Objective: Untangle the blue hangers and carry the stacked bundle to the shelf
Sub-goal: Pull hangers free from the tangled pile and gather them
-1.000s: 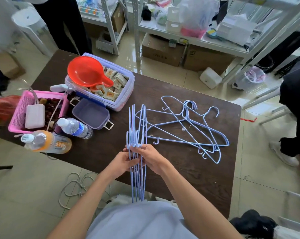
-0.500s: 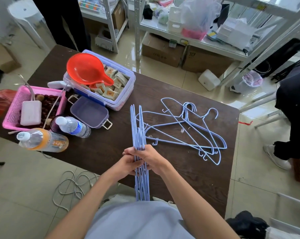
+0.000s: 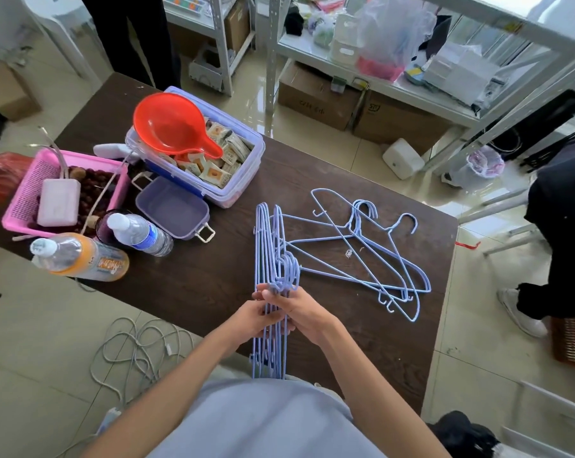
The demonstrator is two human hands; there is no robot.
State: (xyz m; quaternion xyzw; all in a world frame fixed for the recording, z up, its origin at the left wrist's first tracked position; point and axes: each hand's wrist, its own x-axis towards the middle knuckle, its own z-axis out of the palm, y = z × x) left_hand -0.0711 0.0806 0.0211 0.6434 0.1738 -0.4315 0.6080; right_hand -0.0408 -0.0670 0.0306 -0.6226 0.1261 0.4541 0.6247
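Note:
A stacked bundle of blue wire hangers (image 3: 268,246) stands on edge over the near side of the dark table (image 3: 193,279), running from my body toward the far side, hooks curling out at its middle. My left hand (image 3: 254,320) grips the bundle from the left and my right hand (image 3: 301,310) grips it from the right, just below the hooks. Several loose blue hangers (image 3: 375,256) lie tangled flat on the table to the right of the bundle. A white metal shelf (image 3: 372,81) stands beyond the table.
On the table's left stand a lilac box of packets (image 3: 233,166) with a red scoop (image 3: 172,125), a small lilac tub (image 3: 172,208), a pink basket (image 3: 31,193) and two bottles (image 3: 137,234). A cable (image 3: 140,352) lies on the floor left. A person (image 3: 563,226) stands right.
The bundle has turned in my hands, so its hooks now stick out to the right at the middle. Both hands keep their grip at the same spot.

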